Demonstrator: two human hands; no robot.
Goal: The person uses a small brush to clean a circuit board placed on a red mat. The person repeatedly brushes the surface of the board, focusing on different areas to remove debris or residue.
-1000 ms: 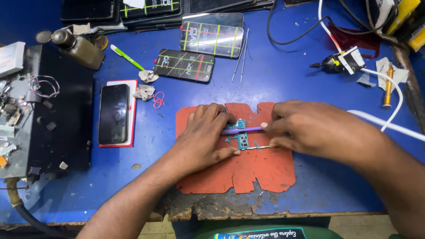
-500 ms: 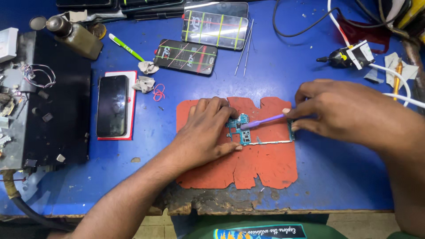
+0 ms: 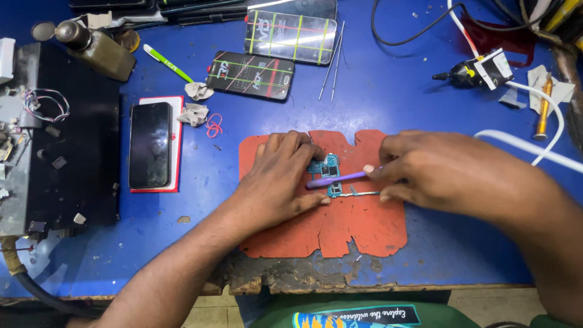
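Small teal circuit board (image 3: 328, 173): flat on the red-orange work mat (image 3: 358, 228), near the mat's upper middle, partly covered by fingers.
Purple brush (image 3: 337, 178): lying across the board, head toward the left, handle running right into the right hand.
Thin metal strip (image 3: 358, 194): just below the brush, on the mat, its right end under the right fingertips.
Left hand (image 3: 280, 182): palm down on the mat, fingers spread over the board's left edge, pressing it flat; nothing grasped.
Right hand (image 3: 437, 173): fingers pinched closed around the brush handle.
Blue tabletop (image 3: 388, 103): worn and chipped along the near edge under the mat.
Dark phone (image 3: 150, 144): screen up on a red-and-white tray, well left of the mat.
Two phones with striped screen film (image 3: 251, 75): above the mat, one behind the other.
Tweezers (image 3: 333, 61): just right of those phones.
Green pen (image 3: 168, 62), crumpled tissue (image 3: 194, 113), red rubber band (image 3: 213, 126): upper left of the mat.
Brown bottle (image 3: 97, 48): tilted, far upper left, beside black equipment (image 3: 67, 140).
White cable (image 3: 528, 146): right edge.
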